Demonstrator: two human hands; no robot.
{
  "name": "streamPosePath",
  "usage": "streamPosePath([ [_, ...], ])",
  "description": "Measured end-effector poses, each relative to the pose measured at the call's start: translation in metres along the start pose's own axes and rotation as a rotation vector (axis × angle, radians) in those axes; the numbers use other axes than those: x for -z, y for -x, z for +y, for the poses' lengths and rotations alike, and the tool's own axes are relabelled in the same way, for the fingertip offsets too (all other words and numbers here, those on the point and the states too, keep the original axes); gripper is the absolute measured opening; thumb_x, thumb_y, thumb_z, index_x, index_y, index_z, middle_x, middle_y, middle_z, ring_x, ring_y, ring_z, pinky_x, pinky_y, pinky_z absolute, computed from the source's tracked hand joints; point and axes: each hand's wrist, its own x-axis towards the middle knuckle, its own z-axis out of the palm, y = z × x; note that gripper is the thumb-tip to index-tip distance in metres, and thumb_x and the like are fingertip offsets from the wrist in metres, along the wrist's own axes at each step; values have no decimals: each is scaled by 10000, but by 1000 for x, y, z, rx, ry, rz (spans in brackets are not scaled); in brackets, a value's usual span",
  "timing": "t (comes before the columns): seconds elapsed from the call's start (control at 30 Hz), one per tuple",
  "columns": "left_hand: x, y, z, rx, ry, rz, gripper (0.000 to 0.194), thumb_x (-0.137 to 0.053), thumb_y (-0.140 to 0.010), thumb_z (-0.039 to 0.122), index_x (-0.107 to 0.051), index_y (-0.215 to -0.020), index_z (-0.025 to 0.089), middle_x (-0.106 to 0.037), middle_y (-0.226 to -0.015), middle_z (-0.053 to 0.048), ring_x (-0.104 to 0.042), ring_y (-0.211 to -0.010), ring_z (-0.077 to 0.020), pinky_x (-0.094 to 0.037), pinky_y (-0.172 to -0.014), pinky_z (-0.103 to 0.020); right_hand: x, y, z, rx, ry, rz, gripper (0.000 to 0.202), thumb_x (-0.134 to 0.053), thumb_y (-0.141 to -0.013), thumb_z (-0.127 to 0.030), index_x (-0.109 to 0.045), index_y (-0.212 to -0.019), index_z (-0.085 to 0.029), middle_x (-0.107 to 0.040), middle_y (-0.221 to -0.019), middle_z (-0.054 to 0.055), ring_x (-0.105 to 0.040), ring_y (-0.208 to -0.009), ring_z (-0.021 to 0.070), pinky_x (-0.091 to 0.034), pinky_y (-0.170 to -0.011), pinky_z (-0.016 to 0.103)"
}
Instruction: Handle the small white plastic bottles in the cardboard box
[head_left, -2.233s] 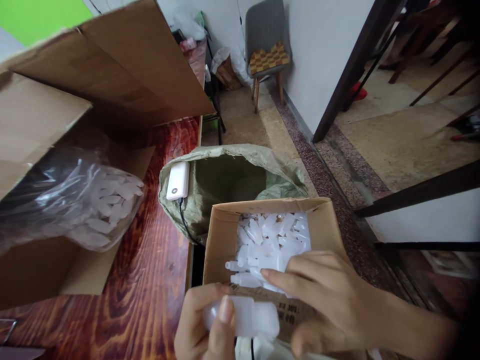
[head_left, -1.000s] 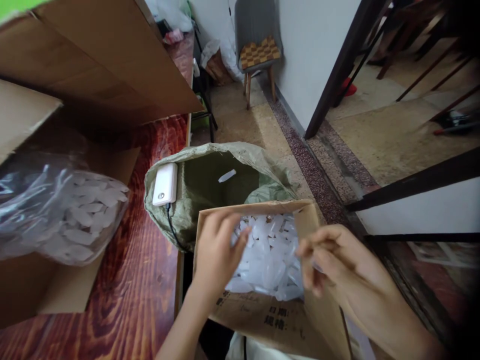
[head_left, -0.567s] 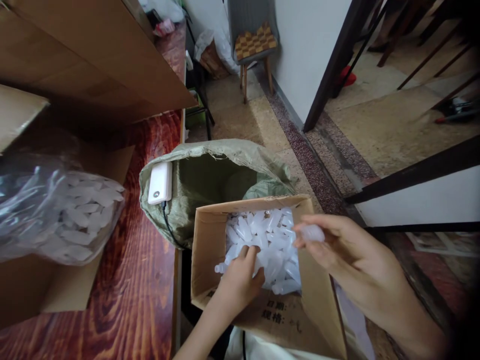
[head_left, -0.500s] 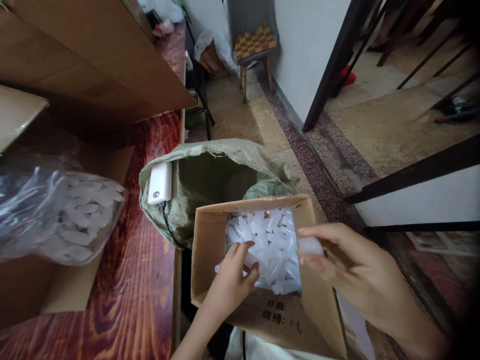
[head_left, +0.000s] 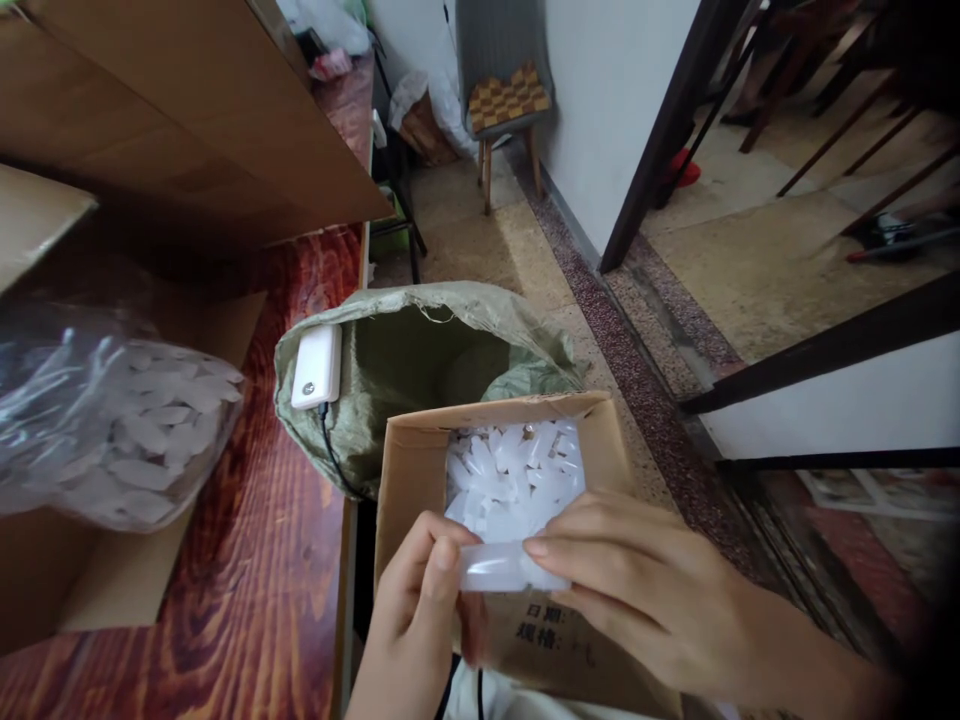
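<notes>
Over the near side of an open cardboard box (head_left: 420,460), a translucent white plastic tube (head_left: 491,567) lies level between my hands. My left hand (head_left: 420,605) pinches its left end between thumb and fingers. The right end is gripped by my right hand (head_left: 637,585), whose fingers partly cover a whitish piece there; I cannot tell whether it is a separate cap. Many similar white plastic pieces (head_left: 510,480) fill the box below. Dark printed characters mark its near flap.
A green woven sack (head_left: 315,440) gapes behind the box, with a white power bank (head_left: 316,367) on its rim. To the left, a reddish wooden table (head_left: 255,560) bears a clear bag (head_left: 172,430) of white pieces. A chair (head_left: 506,95) stands farther back.
My left hand has come out of the box with a tube. My right hand has moved left with its small white piece, and both hands now meet at the tube.
</notes>
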Motion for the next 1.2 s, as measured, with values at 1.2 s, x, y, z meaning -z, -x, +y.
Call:
streamPosePath([
  [1.2,3,-3,12,248,153,214,554,-592,-733,686,-466,-557,177,-330,-494,59,-308,-452,-78,-245,-407,-169,-3,-14,2,189,237,-59,508,-434,-905,-544,-506,-1215,-148,-615,-688,13,-563,-569,165,-447,-577,308],
])
